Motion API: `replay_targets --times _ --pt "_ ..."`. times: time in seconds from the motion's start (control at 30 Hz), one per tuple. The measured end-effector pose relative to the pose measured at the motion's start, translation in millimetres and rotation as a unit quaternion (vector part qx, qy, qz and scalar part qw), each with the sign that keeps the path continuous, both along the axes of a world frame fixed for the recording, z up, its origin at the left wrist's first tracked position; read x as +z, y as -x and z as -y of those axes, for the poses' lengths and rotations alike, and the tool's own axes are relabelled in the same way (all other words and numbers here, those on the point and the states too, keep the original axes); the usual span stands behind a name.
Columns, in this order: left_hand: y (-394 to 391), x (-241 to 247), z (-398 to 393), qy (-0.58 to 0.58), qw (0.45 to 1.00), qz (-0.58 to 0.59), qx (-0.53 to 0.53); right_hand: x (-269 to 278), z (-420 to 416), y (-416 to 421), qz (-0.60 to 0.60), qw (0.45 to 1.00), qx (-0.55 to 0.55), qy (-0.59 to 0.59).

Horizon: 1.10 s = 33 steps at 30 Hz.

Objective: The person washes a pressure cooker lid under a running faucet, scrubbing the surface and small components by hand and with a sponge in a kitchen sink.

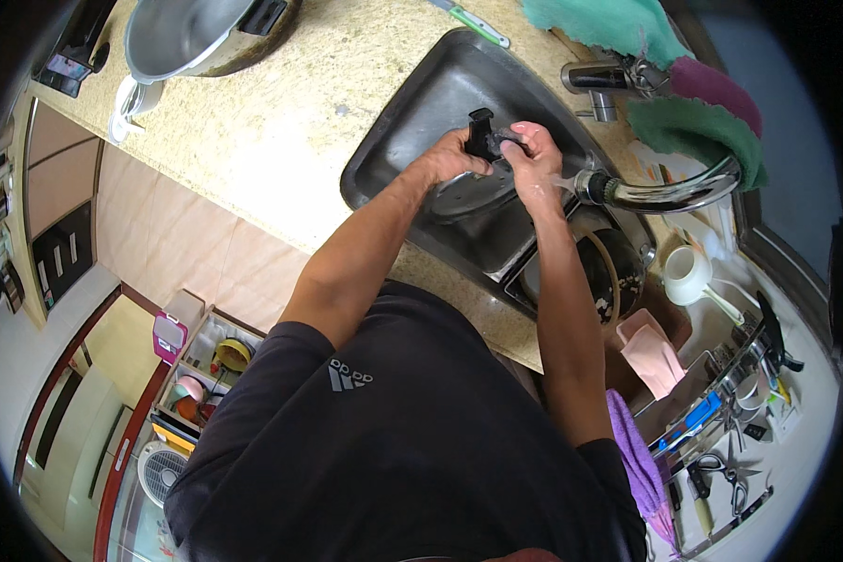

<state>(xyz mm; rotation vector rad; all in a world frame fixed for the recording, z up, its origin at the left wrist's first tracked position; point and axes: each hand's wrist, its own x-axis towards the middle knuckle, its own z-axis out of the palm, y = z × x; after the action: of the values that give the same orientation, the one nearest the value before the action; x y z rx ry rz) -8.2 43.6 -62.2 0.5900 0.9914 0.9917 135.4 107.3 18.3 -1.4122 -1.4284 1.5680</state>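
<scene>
Over the metal sink, my left hand grips a black handle, which seems joined to a round metal lid. The lid is tilted and partly hidden by my hands. My right hand pinches a dark scrubbing pad against the handle; the pad's exact kind is hard to make out. Water from the chrome faucet runs onto my right wrist.
A large metal pot and a white cup stand on the stone counter. Beyond the sink lies a green-handled knife. Cloths drape over the faucet. Right of the sink hangs a utensil rack, near a white ladle.
</scene>
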Motion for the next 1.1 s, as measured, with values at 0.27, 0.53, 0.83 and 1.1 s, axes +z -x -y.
replay_targets --times 0.27,0.53,0.83,1.1 --pt "-1 9 2 -0.002 0.999 0.000 0.042 3 1 2 0.243 0.861 0.224 -0.386" --pt "-9 5 -3 -0.032 0.995 -0.078 0.047 10 15 4 0.389 0.782 0.296 -0.387" --pt "-9 3 6 -0.056 0.992 -0.095 0.060 9 14 17 0.246 0.931 0.232 -0.139" --pt "20 3 26 -0.015 0.999 -0.013 0.045 7 4 -4 0.292 0.933 0.191 -0.083"
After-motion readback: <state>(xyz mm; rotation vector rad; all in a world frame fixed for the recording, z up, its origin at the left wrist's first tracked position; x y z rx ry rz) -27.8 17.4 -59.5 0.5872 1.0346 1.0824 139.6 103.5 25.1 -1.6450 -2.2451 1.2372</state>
